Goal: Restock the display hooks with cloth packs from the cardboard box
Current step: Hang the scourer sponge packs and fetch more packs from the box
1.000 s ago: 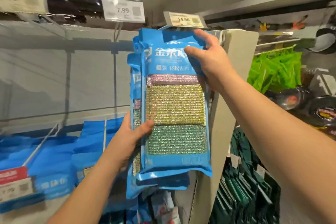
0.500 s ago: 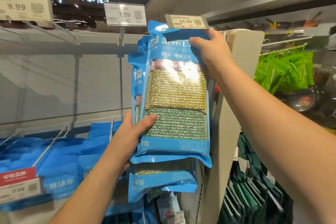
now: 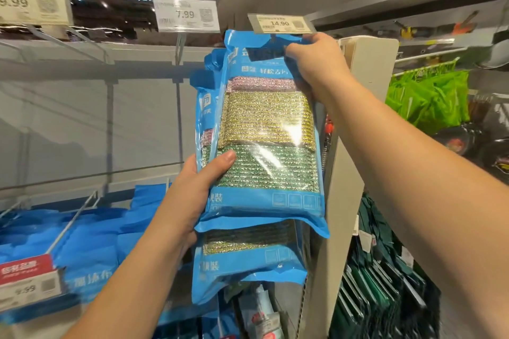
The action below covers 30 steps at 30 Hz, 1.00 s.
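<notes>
A blue cloth pack (image 3: pixel 264 129) with pink, gold and green cloths showing through its clear window is held up in front of me. My right hand (image 3: pixel 316 63) grips its top right corner, just under the 14.90 price tag (image 3: pixel 279 23) at the end of a display hook. My left hand (image 3: pixel 198 187) grips the pack's lower left edge, thumb on the front. Behind it are more of the same packs (image 3: pixel 248 261), overlapping; I cannot tell whether they hang on the hook. The hook's wire is hidden by the pack. The cardboard box is out of view.
A beige shelf end post (image 3: pixel 363 69) stands just right of the pack. Empty hooks (image 3: pixel 77 212) and blue packs (image 3: pixel 91 242) fill the lower left. A 7.99 tag (image 3: pixel 186 14) and a 9.99 tag (image 3: pixel 30 0) hang above. Green bags (image 3: pixel 429 96) hang at the right.
Both hands have raised the front pack, so its top now reaches the 14.90 tag. The grips have not changed.
</notes>
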{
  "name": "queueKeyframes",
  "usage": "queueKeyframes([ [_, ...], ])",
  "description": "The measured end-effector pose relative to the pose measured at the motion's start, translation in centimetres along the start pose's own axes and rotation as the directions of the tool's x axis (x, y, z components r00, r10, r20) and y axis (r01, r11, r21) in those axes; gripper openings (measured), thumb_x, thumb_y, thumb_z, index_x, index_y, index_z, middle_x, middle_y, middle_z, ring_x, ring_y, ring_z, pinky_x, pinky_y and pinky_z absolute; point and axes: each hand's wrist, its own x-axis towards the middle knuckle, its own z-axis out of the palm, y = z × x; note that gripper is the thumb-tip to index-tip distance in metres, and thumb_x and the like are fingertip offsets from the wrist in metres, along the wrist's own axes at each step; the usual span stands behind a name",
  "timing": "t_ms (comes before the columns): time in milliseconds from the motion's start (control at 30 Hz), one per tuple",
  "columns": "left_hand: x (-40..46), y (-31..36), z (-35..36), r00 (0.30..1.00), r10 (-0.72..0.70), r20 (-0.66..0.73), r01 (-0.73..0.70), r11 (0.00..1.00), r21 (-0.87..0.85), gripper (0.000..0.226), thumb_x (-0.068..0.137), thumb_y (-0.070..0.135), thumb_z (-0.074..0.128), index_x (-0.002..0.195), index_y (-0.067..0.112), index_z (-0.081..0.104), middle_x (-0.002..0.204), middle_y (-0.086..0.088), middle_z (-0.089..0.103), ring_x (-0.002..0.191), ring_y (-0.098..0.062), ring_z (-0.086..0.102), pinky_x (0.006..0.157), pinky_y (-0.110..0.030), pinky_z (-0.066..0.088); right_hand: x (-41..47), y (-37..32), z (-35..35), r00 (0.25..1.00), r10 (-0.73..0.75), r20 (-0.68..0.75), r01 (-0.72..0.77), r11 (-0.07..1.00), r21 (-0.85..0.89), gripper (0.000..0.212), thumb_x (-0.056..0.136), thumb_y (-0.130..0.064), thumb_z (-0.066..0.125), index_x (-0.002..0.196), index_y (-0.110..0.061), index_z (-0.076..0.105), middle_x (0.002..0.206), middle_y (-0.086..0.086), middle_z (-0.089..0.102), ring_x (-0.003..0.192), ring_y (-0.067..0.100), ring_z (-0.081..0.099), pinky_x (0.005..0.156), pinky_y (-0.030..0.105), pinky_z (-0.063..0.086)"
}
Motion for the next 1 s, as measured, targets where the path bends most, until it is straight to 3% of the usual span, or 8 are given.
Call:
queueKeyframes([
  [167,-0.1,0.9,-0.1,1.0,0.006,-0.018,-0.006,1.0,0.005,0.07,0.058,0.049,0.082,0.122,0.03,0.062,0.102,-0.002,0.077,0.09,-0.029,0.076,0.077,-0.045,0.059,-0.1,-0.5,0.2,1.0,0.022,-0.008,-0.022,1.0,-0.003,0.022,0.09,-0.012,0.062,0.112,-0.015,0.057,0.1,0.006,0.066,0.091,0.025,0.072,0.082,0.047,0.06],
  [333,-0.8,1.3,0.3,0.998,0.067,0.003,-0.067,0.997,0.044,0.065,0.064,0.048,0.083,0.123,0.031,0.06,0.107,0.004,0.077,0.096,-0.018,0.075,0.076,-0.039,0.06,-0.4,-0.3,0.1,0.997,-0.063,-0.053,0.068,0.992,0.103,0.015,0.081,-0.013,0.066,0.095,-0.015,0.067,0.092,0.005,0.074,0.09,0.025,0.073,0.085,0.046,0.059],
  [500,-1.0,1.7,0.6,0.999,0.036,0.008,-0.036,0.998,0.047,0.066,0.061,0.051,0.077,0.121,0.031,0.06,0.104,0.002,0.077,0.094,-0.025,0.075,0.086,-0.05,0.059,-0.4,-1.2,-0.2,0.998,-0.015,-0.059,0.015,1.0,-0.012,0.025,0.075,-0.013,0.065,0.099,-0.005,0.066,0.084,0.014,0.07,0.066,0.025,0.067,0.05,0.03,0.048],
  [700,-1.6,1.8,0.4,1.0,0.016,0.001,-0.016,0.999,0.044,0.061,0.064,0.047,0.077,0.12,0.03,0.061,0.104,-0.002,0.078,0.094,-0.029,0.075,0.087,-0.051,0.058,-0.4,-1.4,-0.4,0.998,0.049,-0.034,-0.051,0.996,-0.069,0.011,0.08,-0.013,0.068,0.089,-0.005,0.067,0.072,0.011,0.067,0.061,0.025,0.063,0.045,0.025,0.046],
  [767,-1.9,1.6,0.3,1.0,0.001,-0.005,0.0,1.0,0.031,0.057,0.066,0.044,0.077,0.119,0.027,0.062,0.103,-0.004,0.078,0.091,-0.03,0.076,0.082,-0.048,0.06,-0.8,-1.2,-0.4,0.997,0.072,0.004,-0.071,0.996,-0.048,0.005,0.085,-0.013,0.068,0.084,-0.009,0.065,0.087,0.014,0.073,0.079,0.03,0.073,0.06,0.041,0.061],
  [867,-2.0,1.5,0.4,1.0,-0.015,-0.02,0.016,1.0,0.023,0.062,0.065,0.045,0.078,0.121,0.025,0.061,0.104,-0.007,0.077,0.091,-0.031,0.075,0.081,-0.049,0.06,-1.5,-1.1,-0.3,0.996,0.088,0.033,-0.087,0.996,-0.026,0.009,0.09,-0.012,0.063,0.083,-0.013,0.059,0.106,0.02,0.071,0.098,0.036,0.07,0.084,0.051,0.056],
  [933,-1.7,1.3,0.5,0.999,-0.003,-0.038,0.004,0.999,0.036,0.061,0.065,0.046,0.078,0.12,0.027,0.061,0.101,-0.003,0.078,0.089,-0.028,0.076,0.079,-0.047,0.06,-1.4,-0.8,-0.1,0.997,0.07,0.045,-0.068,0.996,-0.051,0.006,0.093,-0.017,0.061,0.096,-0.013,0.059,0.107,0.02,0.071,0.095,0.035,0.071,0.079,0.046,0.058],
  [1000,-1.3,1.1,0.6,0.998,0.021,-0.056,-0.018,0.998,0.054,0.052,0.071,0.044,0.079,0.117,0.031,0.06,0.097,0.006,0.078,0.085,-0.021,0.077,0.067,-0.037,0.061,-1.6,0.0,0.1,0.996,0.082,0.048,-0.077,0.993,-0.085,0.038,0.093,-0.032,0.061,0.124,-0.013,0.054,0.11,0.018,0.07,0.098,0.035,0.071,0.087,0.053,0.057],
])
